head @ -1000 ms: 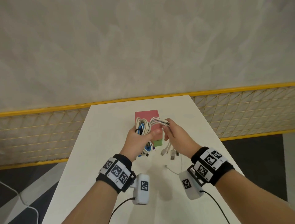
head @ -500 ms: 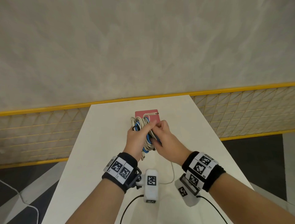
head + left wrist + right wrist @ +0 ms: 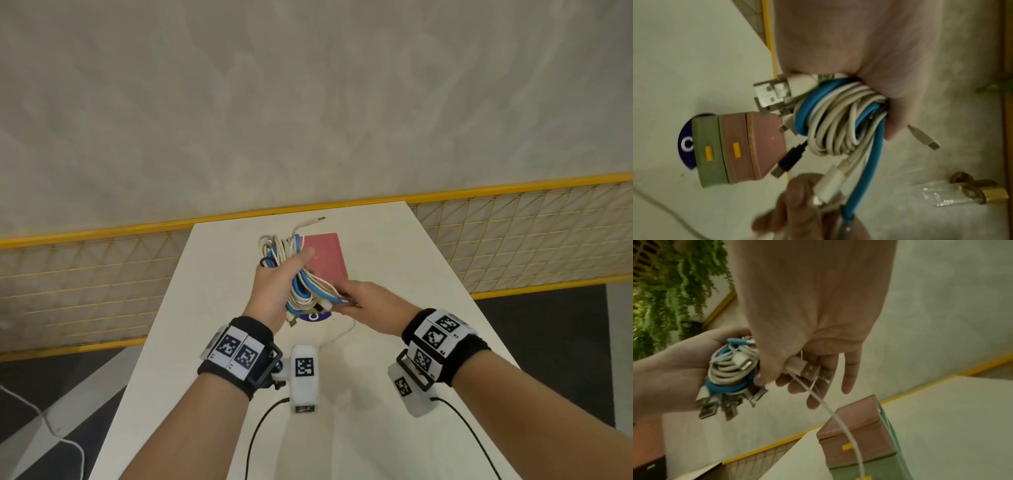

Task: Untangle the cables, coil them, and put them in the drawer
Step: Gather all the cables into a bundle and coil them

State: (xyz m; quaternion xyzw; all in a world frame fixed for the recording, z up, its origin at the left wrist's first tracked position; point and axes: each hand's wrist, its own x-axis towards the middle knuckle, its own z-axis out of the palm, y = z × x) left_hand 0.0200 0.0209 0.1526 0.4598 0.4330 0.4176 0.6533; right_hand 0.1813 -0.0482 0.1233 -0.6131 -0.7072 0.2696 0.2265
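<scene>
We hold the cable bundle (image 3: 294, 274), light, limp and springy, above the counter (image 3: 394, 260) toward its far edge: left hand (image 3: 274, 291) clenched round the coils' middle, right hand (image 3: 371, 303) pinching loose plug ends. Best taken mid-coil, or loops slip free.

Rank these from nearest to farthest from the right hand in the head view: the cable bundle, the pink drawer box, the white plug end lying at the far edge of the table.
From the right hand:
1. cable bundle: just left of it, gripped by the left hand; the right fingers pinch its loose ends.
2. pink drawer box: beyond the hand, mid-table.
3. white plug end: farthest, past the box near the table's far edge.
</scene>
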